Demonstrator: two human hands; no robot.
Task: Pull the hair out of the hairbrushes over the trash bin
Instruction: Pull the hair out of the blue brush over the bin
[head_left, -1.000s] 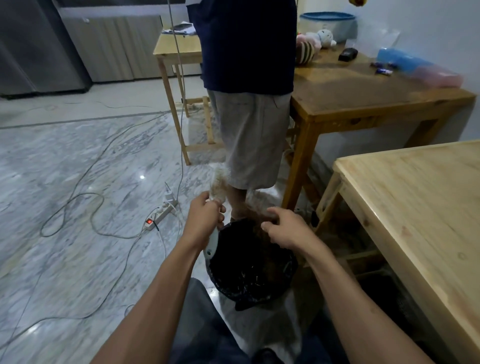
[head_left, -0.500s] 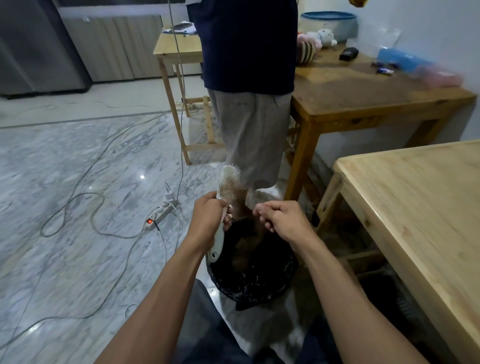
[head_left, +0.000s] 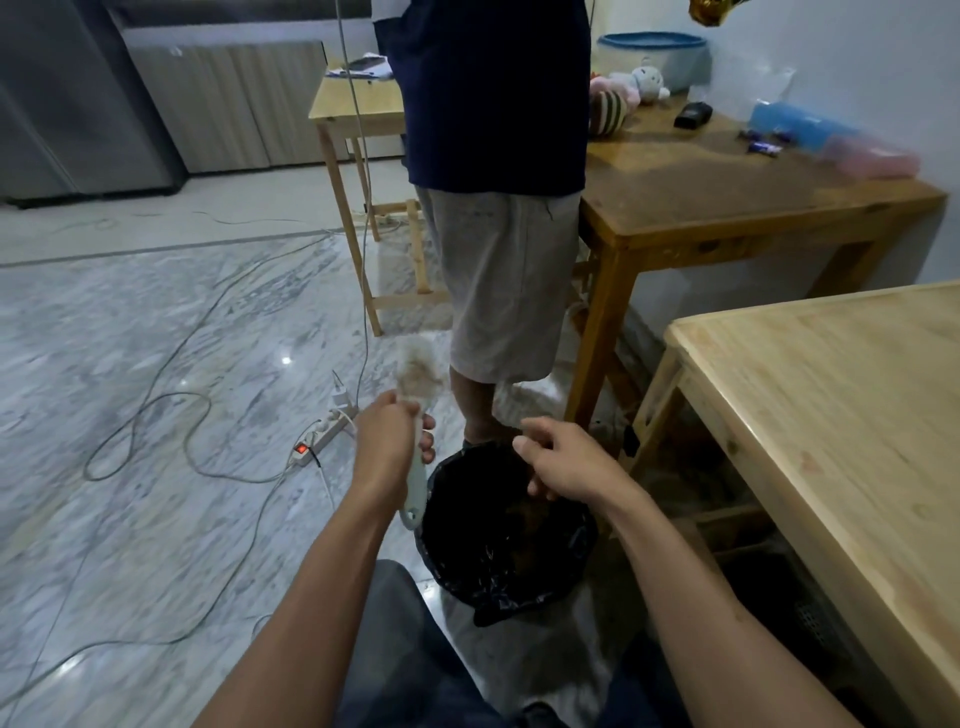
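My left hand (head_left: 390, 441) grips the handle of a white hairbrush (head_left: 415, 384), held upright just left of the trash bin. The brush head is blurred and matted with light brown hair. A black-lined trash bin (head_left: 501, 525) stands on the floor below my hands, with brown hair lying inside it. Over the bin's far rim hangs my right hand (head_left: 558, 462), palm down, fingers loosely curled. Whether it pinches any hair I cannot tell.
A person in grey shorts (head_left: 506, 280) stands just beyond the bin. A power strip (head_left: 324, 434) and loose cables (head_left: 171, 415) lie on the marble floor at left. A light wooden table (head_left: 831, 415) is close on my right, a darker table (head_left: 727, 197) behind it.
My left hand tilted the brush up and moved it left, off the bin's rim. My right hand drew away from the brush, to the right over the bin.
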